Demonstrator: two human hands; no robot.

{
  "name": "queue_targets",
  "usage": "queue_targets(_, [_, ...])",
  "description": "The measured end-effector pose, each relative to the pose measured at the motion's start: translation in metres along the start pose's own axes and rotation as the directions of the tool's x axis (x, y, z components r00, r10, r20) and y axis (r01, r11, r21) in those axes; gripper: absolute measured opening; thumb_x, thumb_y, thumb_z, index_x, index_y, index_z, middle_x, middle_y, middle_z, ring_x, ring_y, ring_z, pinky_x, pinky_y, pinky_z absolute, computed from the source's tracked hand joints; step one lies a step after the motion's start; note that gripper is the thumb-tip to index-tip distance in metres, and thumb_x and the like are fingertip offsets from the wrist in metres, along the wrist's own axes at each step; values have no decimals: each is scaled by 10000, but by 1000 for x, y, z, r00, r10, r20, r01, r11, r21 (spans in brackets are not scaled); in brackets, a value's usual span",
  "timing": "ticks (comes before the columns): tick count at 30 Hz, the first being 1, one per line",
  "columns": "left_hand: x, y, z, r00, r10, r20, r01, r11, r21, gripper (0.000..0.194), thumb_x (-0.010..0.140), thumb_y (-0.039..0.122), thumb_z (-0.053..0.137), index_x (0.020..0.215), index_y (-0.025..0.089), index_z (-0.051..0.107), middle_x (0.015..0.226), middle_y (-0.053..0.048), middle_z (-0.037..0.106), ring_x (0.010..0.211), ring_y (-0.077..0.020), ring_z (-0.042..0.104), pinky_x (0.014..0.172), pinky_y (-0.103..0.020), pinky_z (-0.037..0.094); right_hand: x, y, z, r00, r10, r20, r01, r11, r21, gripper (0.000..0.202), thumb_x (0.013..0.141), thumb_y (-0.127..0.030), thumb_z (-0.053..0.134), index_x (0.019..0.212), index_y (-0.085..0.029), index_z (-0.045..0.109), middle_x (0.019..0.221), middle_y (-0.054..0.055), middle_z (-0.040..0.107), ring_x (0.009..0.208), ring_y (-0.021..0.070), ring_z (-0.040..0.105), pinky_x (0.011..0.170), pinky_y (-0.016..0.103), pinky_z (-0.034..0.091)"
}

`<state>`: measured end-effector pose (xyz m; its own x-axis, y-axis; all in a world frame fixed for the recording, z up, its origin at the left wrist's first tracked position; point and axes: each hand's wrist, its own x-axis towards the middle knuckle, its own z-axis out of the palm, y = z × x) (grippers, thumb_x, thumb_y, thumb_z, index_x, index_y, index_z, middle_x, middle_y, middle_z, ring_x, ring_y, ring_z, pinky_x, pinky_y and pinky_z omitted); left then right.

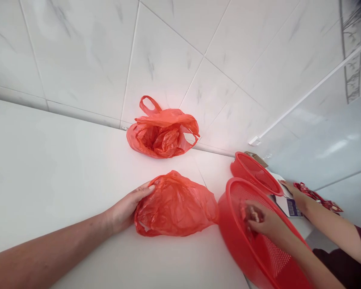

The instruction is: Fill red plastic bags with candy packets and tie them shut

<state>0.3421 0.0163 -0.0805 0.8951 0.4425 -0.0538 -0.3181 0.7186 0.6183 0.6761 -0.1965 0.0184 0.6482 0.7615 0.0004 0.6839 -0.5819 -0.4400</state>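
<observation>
Red bag (pixel 180 206) sits beside the near basket (pixel 230 224), the person's L hand (pixel 129 208) clamped on its edge. R hand (pixel 266 220) is inside that basket; grip blurred, can't tell. W/ one-sided support, thin plastic could sag, closing the bag's mouth.

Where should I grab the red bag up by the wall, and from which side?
I'd come from above and the near side, as the wall is close behind the bag. Pinch the loop handle standing at its back, then gather in the handle at its right. The mouth gapes open, so one handle alone might tip it.
</observation>
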Motion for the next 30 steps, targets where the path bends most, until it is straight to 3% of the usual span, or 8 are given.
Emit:
queue_targets(6, [-2,-1,5,1000,-13,22,13,1000,24,501,892,374,502,1374,265,418,1214,-109,616,1020,-266,606,784,-334,474,-24,-88,-25,973,-230,13,226,967,120,440,660,-232,618,1092,-264,543,935,27,607,739,175,586,612,263,505])
queue_targets(10, [-3,-1,11,999,-15,46,13,999,37,463,903,371,480,1354,271,445,1250,-94,602,1071,-279,588,855,-367,459,-42,-156,19,832,-472,291,467,880,88,399,678,-97,539,1008,-310,606,982,-3,566,771,127,563,693,241,482])
queue_targets(13, [-3,0,13,997,18,79,-21,999,37,440,913,359,460,1341,258,460,1275,-94,587,1092,-291,580,902,-395,441,-32,-173,66,729,-525,438,563,825,52,453,676,-61,530,1037,-325,601,955,-13,526,761,108,541,675,229,460])
queue_targets(16, [-2,0,12,996,45,79,-50,998,50,442,915,359,456,1340,237,464,1269,-104,591,1099,-296,575,912,-403,436,-12,-173,96,701,-539,466,616,788,-14,535,683,-46,544,1132,-335,576,1036,6,519,859,131,551,720,248,463])
queue_targets(19, [-1,2,9,995,63,83,-67,997,44,459,910,354,470,1350,225,455,1280,-116,585,1115,-297,567,927,-406,428,-2,-173,93,722,-570,391,615,788,13,662,699,-78,573,1283,-373,473,1222,8,507,1075,167,521,889,295,443])
queue_targets(24, [0,3,6,996,41,81,-40,999,-13,495,896,355,499,1374,250,427,1291,-110,585,1127,-297,567,921,-399,438,-14,-158,31,939,-344,31,344,939,4,270,813,-327,519,1061,-297,620,1014,3,655,911,171,607,774,274,484])
queue_targets(27, [1,2,4,997,22,67,-20,999,-27,487,901,348,490,1375,259,424,1294,-100,587,1115,-292,578,905,-387,452,-12,-114,-6,978,-196,-74,189,977,-94,203,814,-414,500,799,-247,614,805,5,657,748,170,598,659,267,464])
queue_targets(30, [2,2,2,999,-2,47,2,1000,-4,504,902,347,490,1390,256,401,1310,-110,573,1116,-300,577,903,-396,457,-9,-39,-20,995,-72,69,88,962,-257,231,791,-458,507,742,-244,579,685,1,621,652,179,572,606,292,440])
